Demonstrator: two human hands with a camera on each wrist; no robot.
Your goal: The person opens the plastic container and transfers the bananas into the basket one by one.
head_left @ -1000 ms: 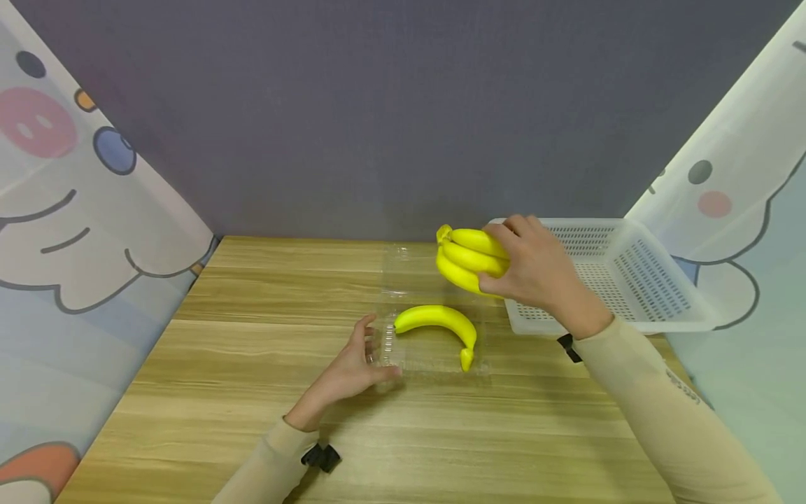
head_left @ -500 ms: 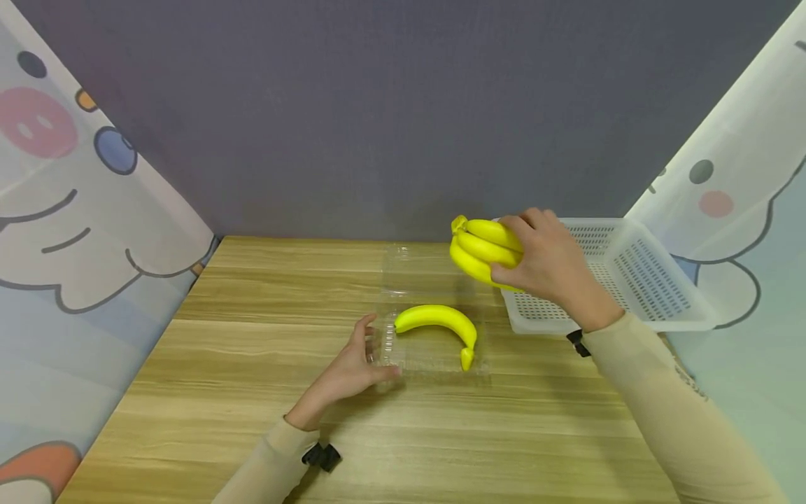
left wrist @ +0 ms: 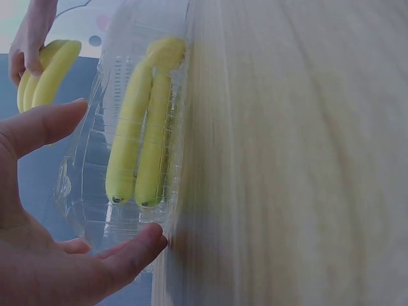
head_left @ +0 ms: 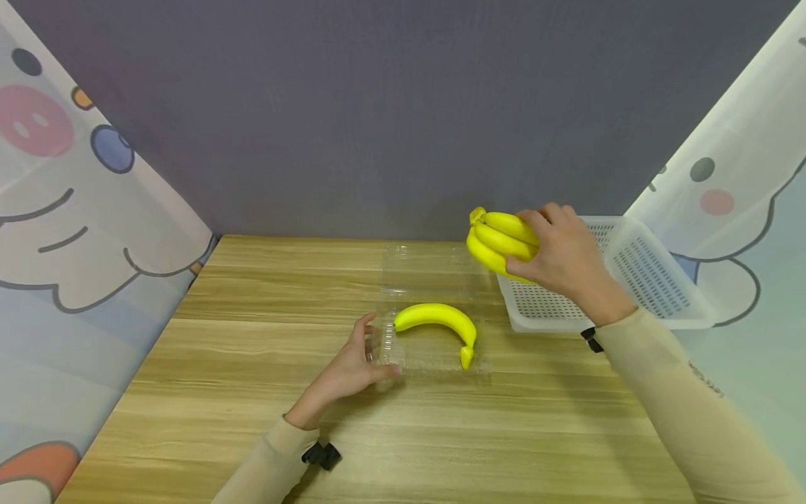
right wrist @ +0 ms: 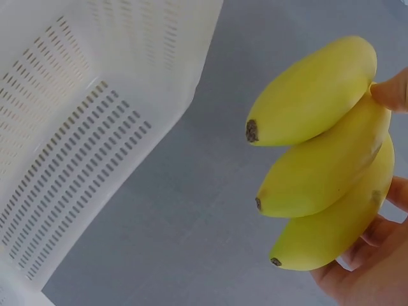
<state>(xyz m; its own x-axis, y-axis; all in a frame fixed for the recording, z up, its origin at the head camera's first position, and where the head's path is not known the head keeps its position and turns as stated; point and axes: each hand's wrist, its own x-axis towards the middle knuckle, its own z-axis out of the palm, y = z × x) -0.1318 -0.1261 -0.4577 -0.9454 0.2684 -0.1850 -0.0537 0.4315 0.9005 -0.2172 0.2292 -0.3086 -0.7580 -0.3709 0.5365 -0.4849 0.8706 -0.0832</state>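
My right hand (head_left: 560, 255) holds a bunch of yellow bananas (head_left: 497, 241) in the air beside the white basket's left end; three fruits show in the right wrist view, tips pointing away from the palm. A clear plastic clamshell box (head_left: 428, 353) lies on the table with its lid (head_left: 428, 269) folded back. Inside it the left wrist view shows two bananas (left wrist: 131, 134) lying together at the stem end; from the head, only one curved banana (head_left: 441, 316) is seen. My left hand (head_left: 346, 367) rests at the box's front left corner, thumb and fingers spread and touching its side.
The white slotted basket (head_left: 548, 323) stands at the table's back right; its left end is partly behind the right hand and bunch. A grey panel (head_left: 403, 119) rises behind the wooden table (head_left: 252, 350). Cartoon-printed sheets (head_left: 69, 231) flank both sides.
My right hand has carried the banana bunch right and slightly up, away from the box and toward the basket. My left hand, the box and its contents stay in place.
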